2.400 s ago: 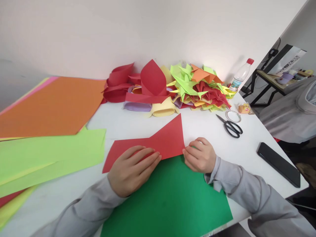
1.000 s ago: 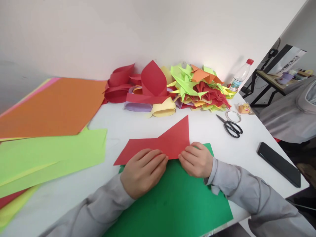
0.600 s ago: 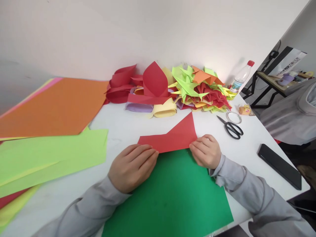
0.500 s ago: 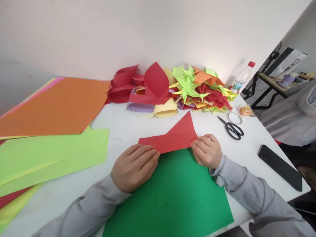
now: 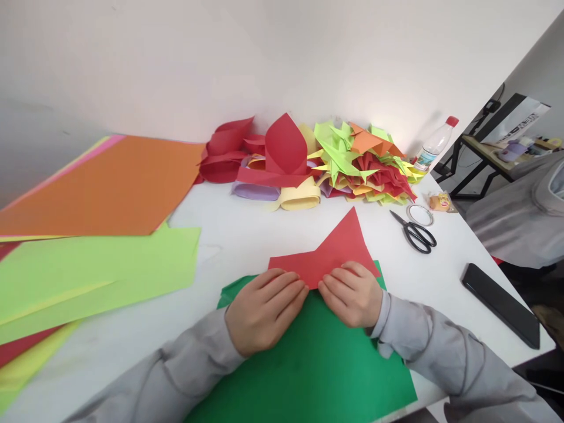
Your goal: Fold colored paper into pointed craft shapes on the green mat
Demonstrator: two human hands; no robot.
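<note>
A folded piece of red paper (image 5: 332, 249) with one pointed peak is held up over a green sheet (image 5: 308, 364) on the table. My left hand (image 5: 267, 308) is closed on its lower left edge. Close beside it, my right hand (image 5: 352, 294) pinches the lower edge nearer the middle, fingers together. Both thumbs are hidden behind the fingers. The paper's right corner sticks out past my right hand.
Orange sheets (image 5: 106, 188) and lime-green sheets (image 5: 132, 264) lie at left. Red folded paper shapes (image 5: 286, 144) and a heap of paper stars (image 5: 339, 153) line the wall. Scissors (image 5: 416, 232), tape roll (image 5: 420, 215), bottle (image 5: 434, 147) and black case (image 5: 500, 305) sit at right.
My right hand has moved left along the paper's lower edge, closer to my left hand. The red paper and my left hand have shifted right and slightly nearer me.
</note>
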